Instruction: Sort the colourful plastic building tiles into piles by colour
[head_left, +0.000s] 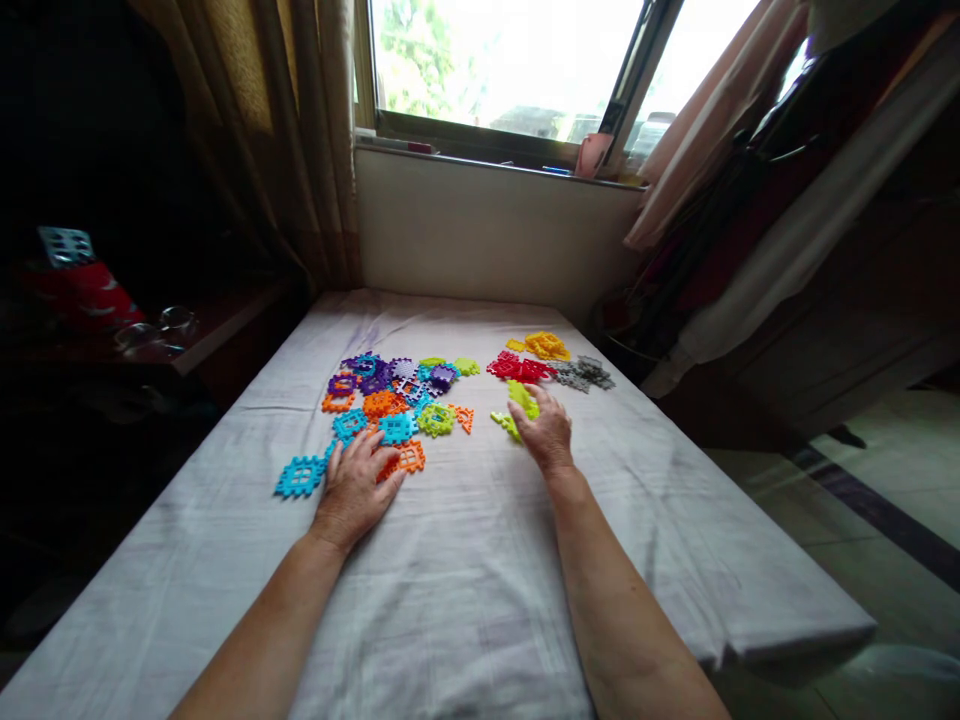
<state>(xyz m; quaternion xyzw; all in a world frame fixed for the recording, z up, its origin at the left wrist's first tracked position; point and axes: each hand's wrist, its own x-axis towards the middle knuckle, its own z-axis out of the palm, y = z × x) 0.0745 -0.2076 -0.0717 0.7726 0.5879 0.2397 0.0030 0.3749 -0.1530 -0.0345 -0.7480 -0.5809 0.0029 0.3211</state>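
My left hand lies with fingers spread on the near edge of a mixed pile, over blue and orange pieces. A blue square piece is just left of it, and an orange piece shows by its fingertips. My right hand has its thumb and fingers around a lime green piece, with more green beside the thumb. Behind that hand lie red pieces, yellow pieces and grey pieces. Purple pieces sit at the back of the mixed pile.
A pale cloth covers the table. A window sill behind holds a pink cup. Curtains hang at the left, and clothes hang at the right. Glasses rest on a dark side table near a red container.
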